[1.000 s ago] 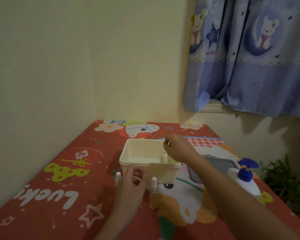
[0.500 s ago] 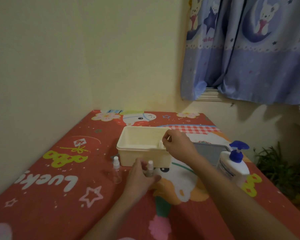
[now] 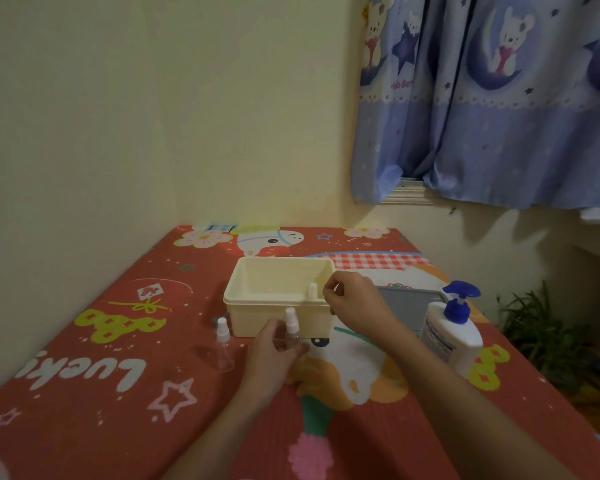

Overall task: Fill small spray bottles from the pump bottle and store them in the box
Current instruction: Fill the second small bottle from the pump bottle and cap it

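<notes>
A cream plastic box stands mid-table. One small spray bottle stands upright inside it at the near right corner. My right hand hovers beside that bottle at the box's right rim, fingers curled and pinched, holding nothing that I can see. My left hand grips a second clear spray bottle just in front of the box. A third clear spray bottle stands alone to the left. The white pump bottle with a blue pump stands at the right.
A grey flat lid or tray lies behind my right forearm, between the box and the pump bottle. The table carries a red cartoon cloth. Walls close the left and far sides. A green plant sits beyond the right edge.
My left hand has closed around the spray bottle in front of the box. My right hand has stayed at the box's right rim. The camera has tilted slightly.
</notes>
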Available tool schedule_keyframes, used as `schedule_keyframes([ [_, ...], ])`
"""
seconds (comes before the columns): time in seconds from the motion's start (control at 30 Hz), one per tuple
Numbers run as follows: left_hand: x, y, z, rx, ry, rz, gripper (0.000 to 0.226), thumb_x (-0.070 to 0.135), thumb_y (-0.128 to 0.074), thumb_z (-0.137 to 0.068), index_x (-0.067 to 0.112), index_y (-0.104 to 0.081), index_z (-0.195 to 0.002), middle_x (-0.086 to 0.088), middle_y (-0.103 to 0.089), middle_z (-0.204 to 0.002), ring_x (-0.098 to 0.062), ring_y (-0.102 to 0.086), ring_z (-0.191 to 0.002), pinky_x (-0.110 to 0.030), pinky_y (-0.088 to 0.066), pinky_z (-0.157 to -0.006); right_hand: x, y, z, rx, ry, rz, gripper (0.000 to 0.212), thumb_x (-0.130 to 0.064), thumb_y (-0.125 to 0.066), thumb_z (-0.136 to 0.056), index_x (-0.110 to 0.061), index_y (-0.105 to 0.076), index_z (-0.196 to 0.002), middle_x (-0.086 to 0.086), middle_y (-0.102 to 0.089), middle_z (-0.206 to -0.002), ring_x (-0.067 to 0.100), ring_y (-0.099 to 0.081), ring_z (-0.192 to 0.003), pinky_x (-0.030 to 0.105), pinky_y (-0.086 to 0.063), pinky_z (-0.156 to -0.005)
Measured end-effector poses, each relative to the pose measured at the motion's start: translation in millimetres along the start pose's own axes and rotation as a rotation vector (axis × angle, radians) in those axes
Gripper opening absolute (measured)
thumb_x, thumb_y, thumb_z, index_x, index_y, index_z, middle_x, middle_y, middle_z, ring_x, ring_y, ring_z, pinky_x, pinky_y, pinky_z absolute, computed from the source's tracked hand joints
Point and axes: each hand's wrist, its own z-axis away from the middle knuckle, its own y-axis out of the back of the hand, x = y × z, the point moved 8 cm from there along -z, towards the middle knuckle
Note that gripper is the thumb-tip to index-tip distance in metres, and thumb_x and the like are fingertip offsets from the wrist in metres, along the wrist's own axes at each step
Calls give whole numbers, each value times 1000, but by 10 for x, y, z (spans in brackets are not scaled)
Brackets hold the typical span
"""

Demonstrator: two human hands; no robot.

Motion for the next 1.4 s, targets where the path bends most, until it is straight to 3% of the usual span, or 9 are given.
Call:
schedule_keyframes([
  [0.13,164,-30,-31,-53,-21,148,20,13,-72,-82,23,-64,-99,4,-70,-97,-16,-67,-92,-30,-55,-75,-37,-23,47,-61,12,-139,20,-28,-50,-96,-14,-64,-94,1,-69,-76,11,-55,-57,33,-52,-61],
  [0.33,276,-99,-13,-93,-39,245,20,10,-69,-84,20,-67,-101,-7,-69,-97,-22,-68,-93,-32,-57,-76,-89,-89,150,-107,49,-240,34,-57,-56,-86,-24,-62,-92,-7,-66,-83,9,-59,-71,27,-49,-63],
  [0.5,401,-148,38,-109,-66,237,22,8,-69,-84,30,-68,-84,0,-71,-92,-21,-69,-91,-36,-59,-76,-127,-71,228,-53,104,-209,28,-46,-71,-79,-22,-61,-89,-11,-61,-81,6,-58,-73,18,-46,-62],
  [0.67,481,-165,74,-87,-47,240,31,15,-78,-75,23,-64,-101,1,-70,-98,-16,-70,-89,-31,-59,-70,-124,28,281,42,107,-233,29,-43,-75,-77,-26,-52,-69,-4,-58,-75,13,-58,-66,18,-45,-52],
  [0.77,507,-165,95,-47,-23,220,30,14,-80,-72,19,-61,-94,2,-69,-92,-14,-69,-83,-27,-58,-65,-133,64,320,51,105,-239,31,-42,-74,-78,-21,-53,-70,-1,-58,-74,8,-53,-57,15,-42,-46],
  [1.0,495,-230,83,-92,-18,266,27,11,-80,-73,22,-66,-93,-5,-71,-92,-22,-71,-84,-41,-62,-72,-38,92,317,42,86,-282,30,-37,-74,-80,-11,-60,-74,5,-62,-72,9,-54,-57,19,-44,-51],
  [1.13,518,-268,93,-170,-27,327,21,8,-76,-78,17,-67,-94,-11,-72,-93,-31,-71,-89,-40,-61,-74,-42,124,337,-36,122,-296,19,-31,-71,-85,-24,-61,-71,-10,-60,-69,-1,-54,-57,13,-43,-54],
  [1.27,506,-296,105,-199,-15,362,16,3,-72,-81,12,-66,-93,-15,-71,-94,-37,-69,-90,-37,-61,-71,-9,66,339,-213,141,-327,9,-24,-61,-92,-29,-69,-95,-13,-67,-86,-3,-61,-79,18,-46,-70],
  [1.4,485,-318,102,-196,-7,375,11,11,-73,-82,10,-67,-92,-15,-72,-91,-37,-71,-87,-40,-60,-73,71,60,326,-191,83,-429,35,-28,-69,-86,-27,-57,-119,-7,-65,-103,8,-64,-91,21,-50,-78],
])
